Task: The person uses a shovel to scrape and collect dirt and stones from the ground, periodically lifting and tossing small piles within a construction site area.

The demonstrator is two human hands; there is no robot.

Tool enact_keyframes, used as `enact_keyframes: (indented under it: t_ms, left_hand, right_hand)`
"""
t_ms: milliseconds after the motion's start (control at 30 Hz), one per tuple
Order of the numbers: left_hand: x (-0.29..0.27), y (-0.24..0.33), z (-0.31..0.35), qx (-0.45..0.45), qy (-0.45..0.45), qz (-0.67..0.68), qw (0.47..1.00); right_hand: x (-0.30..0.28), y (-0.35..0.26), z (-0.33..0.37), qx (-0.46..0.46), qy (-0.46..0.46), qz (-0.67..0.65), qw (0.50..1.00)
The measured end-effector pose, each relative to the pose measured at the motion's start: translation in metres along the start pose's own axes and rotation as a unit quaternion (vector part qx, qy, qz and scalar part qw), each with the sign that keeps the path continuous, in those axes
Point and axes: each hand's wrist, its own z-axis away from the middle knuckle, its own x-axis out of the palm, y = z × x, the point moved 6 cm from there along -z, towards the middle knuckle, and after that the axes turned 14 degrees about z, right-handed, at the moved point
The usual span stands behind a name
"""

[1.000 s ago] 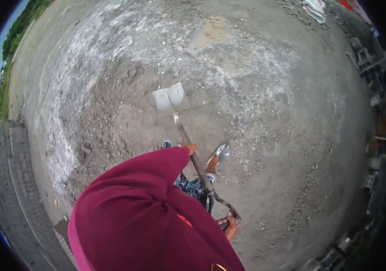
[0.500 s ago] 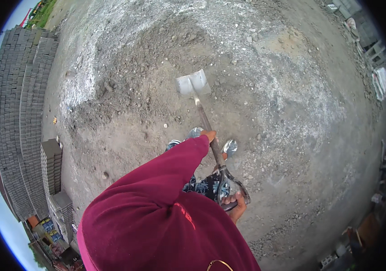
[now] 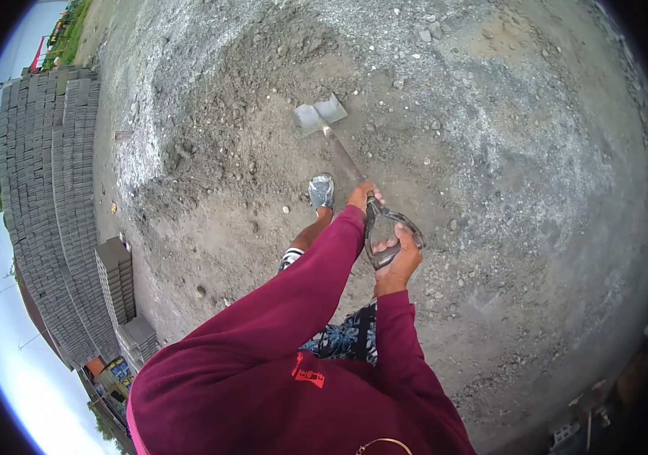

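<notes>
Two hands, one shovel, one visible shoe

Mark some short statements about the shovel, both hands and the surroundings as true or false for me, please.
1. The right hand grips the looped handle of the shovel. True.
2. The left hand holds the blade. False: it is on the shaft, close to the handle.
3. The sleeves are maroon. True.
4. The stacked grey blocks stand at the picture's right edge. False: they stand on the left.
5. The shovel's blade points away from the person's body. True.
</notes>
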Motion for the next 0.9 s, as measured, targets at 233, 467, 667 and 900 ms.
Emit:
enact_keyframes:
  t_ms: [233,467,667,900]
  left_hand:
    - [0.014,0.013,0.024,-0.034,0.108,-0.062,0.992]
    - [0.039,0.068,-0.100,-0.008,0.094,-0.020,0.995]
    - [-0.006,0.097,-0.091,-0.014,0.087,-0.046,0.995]
    - [0.035,0.114,-0.123,-0.061,0.074,-0.030,0.995]
  right_hand:
    - [0.024,-0.016,0.015,-0.031,-0.018,0.007,0.999]
    - [0.060,0.014,-0.133,-0.008,-0.046,-0.006,0.999]
    - [0.096,0.026,-0.088,-0.077,-0.066,0.040,0.994]
    - [0.114,0.016,-0.125,-0.140,-0.100,0.044,0.984]
